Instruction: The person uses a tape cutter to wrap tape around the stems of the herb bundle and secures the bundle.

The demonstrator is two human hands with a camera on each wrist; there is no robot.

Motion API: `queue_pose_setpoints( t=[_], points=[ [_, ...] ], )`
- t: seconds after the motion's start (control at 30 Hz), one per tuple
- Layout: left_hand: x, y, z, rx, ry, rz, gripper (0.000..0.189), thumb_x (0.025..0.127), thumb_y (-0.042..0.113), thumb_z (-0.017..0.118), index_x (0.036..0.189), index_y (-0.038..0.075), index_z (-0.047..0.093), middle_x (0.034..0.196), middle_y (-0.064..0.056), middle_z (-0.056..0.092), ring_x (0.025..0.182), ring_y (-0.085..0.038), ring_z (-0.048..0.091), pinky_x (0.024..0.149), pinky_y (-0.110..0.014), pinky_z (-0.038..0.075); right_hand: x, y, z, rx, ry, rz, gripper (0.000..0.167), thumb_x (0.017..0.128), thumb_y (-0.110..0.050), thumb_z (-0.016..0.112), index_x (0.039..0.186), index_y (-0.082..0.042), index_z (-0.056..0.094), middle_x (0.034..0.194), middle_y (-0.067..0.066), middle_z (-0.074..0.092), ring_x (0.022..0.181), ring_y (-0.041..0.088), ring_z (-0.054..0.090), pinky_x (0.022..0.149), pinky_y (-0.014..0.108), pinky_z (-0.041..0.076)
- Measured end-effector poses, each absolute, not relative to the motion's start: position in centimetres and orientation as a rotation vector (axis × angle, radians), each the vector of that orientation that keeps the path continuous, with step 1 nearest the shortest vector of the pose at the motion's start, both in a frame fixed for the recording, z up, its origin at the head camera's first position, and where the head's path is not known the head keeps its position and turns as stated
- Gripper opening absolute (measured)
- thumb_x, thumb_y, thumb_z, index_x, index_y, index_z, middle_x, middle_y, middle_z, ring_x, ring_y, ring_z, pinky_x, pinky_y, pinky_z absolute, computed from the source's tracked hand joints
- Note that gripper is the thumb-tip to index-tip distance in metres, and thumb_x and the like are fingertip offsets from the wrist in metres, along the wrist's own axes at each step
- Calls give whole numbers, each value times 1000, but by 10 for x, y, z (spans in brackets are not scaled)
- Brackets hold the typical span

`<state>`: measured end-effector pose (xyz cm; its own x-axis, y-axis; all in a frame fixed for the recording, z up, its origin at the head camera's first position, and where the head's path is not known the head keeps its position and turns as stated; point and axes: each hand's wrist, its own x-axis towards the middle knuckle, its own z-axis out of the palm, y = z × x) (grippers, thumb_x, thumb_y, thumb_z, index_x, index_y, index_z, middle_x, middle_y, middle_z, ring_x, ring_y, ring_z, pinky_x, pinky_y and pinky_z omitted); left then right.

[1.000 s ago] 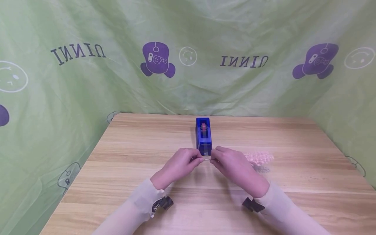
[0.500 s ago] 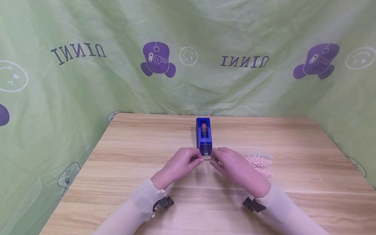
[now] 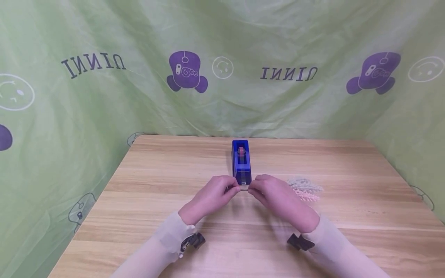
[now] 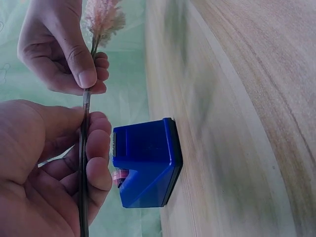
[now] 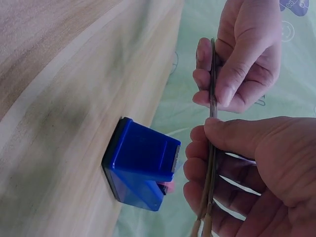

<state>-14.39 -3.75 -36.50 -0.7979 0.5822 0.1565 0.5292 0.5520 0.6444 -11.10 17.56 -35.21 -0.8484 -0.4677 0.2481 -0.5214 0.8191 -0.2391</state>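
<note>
Left hand (image 3: 212,195): we see it pinch the stems (image 4: 83,197), thumb against fingers.
Right hand (image 3: 279,199): grips them too, nearer the fluffy heads (image 4: 103,22).
Stems: we find them spanning the 2 hands, above the table (image 3: 156,166).
Tape dispenser (image 4: 145,153): blue, just beyond.

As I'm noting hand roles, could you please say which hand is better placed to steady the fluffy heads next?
Probably the right hand: it grips the stems nearer the fluffy heads, while the left hand holds them farther from those heads.
</note>
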Motion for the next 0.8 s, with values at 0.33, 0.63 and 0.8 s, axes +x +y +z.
queue_pose_setpoints(
  t=[0.33, 0.63, 0.8],
  points=[
    [-145, -36, -366, 960, 2675, 1051, 22, 105, 12, 62, 92, 1, 76, 76, -2, 69, 64, -8, 52, 59, -22, 45, -112, 174, -352, 735, -2824, 424, 5, 93, -14, 78, 90, -17, 77, 77, -11, 64, 70, 2, 54, 69, 25, 54],
    [-147, -36, -367, 942, 2670, 1097, 17, 102, 11, 66, 93, 2, 76, 75, 0, 65, 66, -9, 52, 60, -20, 44, -113, 174, -356, 741, -2784, 391, 6, 92, -15, 80, 89, -17, 75, 78, -9, 66, 72, 4, 56, 66, 25, 54],
    [-148, -36, -368, 940, 2658, 1150, 13, 100, 10, 68, 94, 1, 77, 79, -2, 69, 69, -9, 54, 63, -20, 47, -114, 173, -358, 747, -2773, 390, 8, 92, -16, 80, 89, -17, 73, 78, -9, 63, 73, 5, 54, 65, 24, 53]
  ],
)
